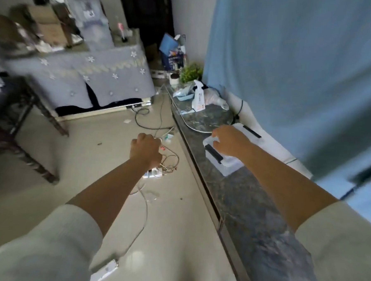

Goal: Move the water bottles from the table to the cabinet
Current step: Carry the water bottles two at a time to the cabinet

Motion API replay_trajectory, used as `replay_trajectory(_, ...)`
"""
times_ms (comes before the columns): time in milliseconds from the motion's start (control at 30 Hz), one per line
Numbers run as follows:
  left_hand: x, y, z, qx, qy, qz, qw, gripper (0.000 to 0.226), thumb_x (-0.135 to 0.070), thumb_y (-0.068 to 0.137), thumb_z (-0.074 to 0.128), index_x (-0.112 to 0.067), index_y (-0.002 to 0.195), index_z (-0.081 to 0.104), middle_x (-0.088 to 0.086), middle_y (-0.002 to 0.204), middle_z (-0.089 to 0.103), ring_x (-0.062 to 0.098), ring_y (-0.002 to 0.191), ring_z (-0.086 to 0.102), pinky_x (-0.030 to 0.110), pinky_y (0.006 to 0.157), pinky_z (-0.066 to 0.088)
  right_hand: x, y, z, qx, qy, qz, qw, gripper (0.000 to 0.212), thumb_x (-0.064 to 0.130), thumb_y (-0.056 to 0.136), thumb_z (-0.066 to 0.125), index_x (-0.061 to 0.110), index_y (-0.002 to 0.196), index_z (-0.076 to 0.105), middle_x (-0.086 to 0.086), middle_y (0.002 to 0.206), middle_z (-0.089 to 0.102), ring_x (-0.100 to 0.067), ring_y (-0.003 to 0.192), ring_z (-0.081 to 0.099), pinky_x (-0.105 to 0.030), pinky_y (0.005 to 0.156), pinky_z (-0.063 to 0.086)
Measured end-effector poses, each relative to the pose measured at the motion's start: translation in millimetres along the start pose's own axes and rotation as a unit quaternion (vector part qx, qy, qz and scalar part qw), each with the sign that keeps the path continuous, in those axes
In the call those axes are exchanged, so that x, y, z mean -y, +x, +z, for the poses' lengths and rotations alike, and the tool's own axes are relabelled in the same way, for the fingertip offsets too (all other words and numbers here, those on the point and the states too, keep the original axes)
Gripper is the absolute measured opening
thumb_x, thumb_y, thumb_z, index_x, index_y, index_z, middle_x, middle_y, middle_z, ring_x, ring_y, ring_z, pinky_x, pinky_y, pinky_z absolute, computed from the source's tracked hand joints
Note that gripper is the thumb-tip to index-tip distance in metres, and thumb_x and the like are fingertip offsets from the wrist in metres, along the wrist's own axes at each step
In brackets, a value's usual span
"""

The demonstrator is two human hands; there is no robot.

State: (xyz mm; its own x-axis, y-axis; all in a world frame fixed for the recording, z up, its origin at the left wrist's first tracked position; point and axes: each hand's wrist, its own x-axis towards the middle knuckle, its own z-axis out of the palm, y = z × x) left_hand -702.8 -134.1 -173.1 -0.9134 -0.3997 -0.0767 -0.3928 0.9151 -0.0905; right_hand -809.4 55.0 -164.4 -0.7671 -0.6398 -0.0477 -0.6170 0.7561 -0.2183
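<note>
Both arms stretched fwd, pale sleeves pushed up to mid-forearm. Left hand (146,148) is a clenched grip w/ nothing in it, hanging over the floor (93,157). Right under and just past that grip: a tangle of cables (168,161) and a white power strip (154,172) on the floor.

Right hand (228,140) has fingers curled; its grip sits over a clear plastic box (226,161) w/ black clips, on the dark stone tabletop (241,197). Can't tell if it's actually grasping the box lid or just touching it, fingertips are hidden.

Beyond the right grip, further along the tabletop: a white spray bottle (198,97) w/ trigger top and printed label, upright; beside it a small green plant (190,73), a blue tray (183,94) and a crumpled plastic bag (212,96). Blue curtain (291,70) to the right of that grip.

No water bottle can be made out for sure. Far left of the left grip, a cloth-covered table (87,77) (grey-blue, flower print) carries a tall pale blurred thing (88,17), prob a water dispenser, too smeared to tell. Cardboard box (44,23) beside it, also blurred.
</note>
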Motion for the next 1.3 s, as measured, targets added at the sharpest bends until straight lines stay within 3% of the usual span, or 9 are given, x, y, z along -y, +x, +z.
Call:
replay_trajectory(167,90.8,29.6,-26.1,-0.024,-0.004,-0.060,0.998,0.041,-0.018,0.090,0.048,-0.013,0.130,0.050,0.009,0.133,0.049,0.028,0.129,0.038,0.039,0.104,0.037,91.0,79.3,-15.9,-0.025,0.016,-0.048,0.998,0.023,0.012,0.090,0.046,0.000,0.104,0.060,-0.019,0.113,0.060,-0.033,0.107,0.056,-0.032,0.077,0.040)
replay_trajectory(267,139.3,48.2,-35.4,-0.023,-0.019,-0.106,0.994,0.042,-0.017,0.091,0.048,-0.012,0.132,0.048,0.011,0.134,0.048,0.029,0.128,0.039,0.039,0.101,0.039,136.7,124.9,-19.0,-0.044,0.012,-0.073,0.996,0.014,0.012,0.088,0.049,0.005,0.095,0.058,-0.017,0.100,0.059,-0.034,0.101,0.058,-0.032,0.072,0.040)
replay_trajectory(500,241.4,100.3,-55.0,-0.016,-0.039,-0.195,0.980,0.041,-0.018,0.092,0.046,-0.011,0.133,0.048,0.011,0.136,0.046,0.029,0.130,0.040,0.038,0.101,0.041,221.7,228.3,-31.9,-0.075,-0.009,-0.156,0.985,0.032,0.017,0.089,0.049,0.005,0.116,0.058,-0.017,0.118,0.058,-0.035,0.109,0.055,-0.034,0.083,0.045)
replay_trajectory(733,347.9,168.1,-68.9,-0.009,-0.052,-0.283,0.958,0.036,-0.021,0.090,0.049,-0.009,0.124,0.056,0.013,0.131,0.053,0.031,0.122,0.050,0.040,0.100,0.047,300.3,364.1,-30.9,-0.045,-0.009,-0.234,0.971,0.027,0.019,0.090,0.050,0.003,0.109,0.058,-0.017,0.116,0.054,-0.034,0.107,0.053,-0.032,0.076,0.041)
replay_trajectory(900,422.0,212.5,-90.1,-0.028,-0.065,-0.359,0.931,0.036,-0.023,0.090,0.051,-0.010,0.124,0.057,0.014,0.129,0.053,0.032,0.120,0.051,0.040,0.097,0.045,366.2,454.9,-44.7,-0.030,0.007,-0.301,0.953,0.037,0.018,0.090,0.049,0.004,0.124,0.054,-0.016,0.128,0.051,-0.034,0.116,0.050,-0.039,0.095,0.047)
replay_trajectory(1300,596.1,274.2,-83.3,-0.024,-0.048,-0.464,0.884,0.036,-0.025,0.093,0.048,-0.011,0.125,0.056,0.015,0.127,0.053,0.033,0.120,0.049,0.042,0.097,0.047,537.8,598.7,-19.0,0.014,-0.005,-0.416,0.909,0.036,0.020,0.092,0.046,0.009,0.125,0.055,-0.016,0.128,0.050,-0.034,0.118,0.050,-0.040,0.096,0.046)
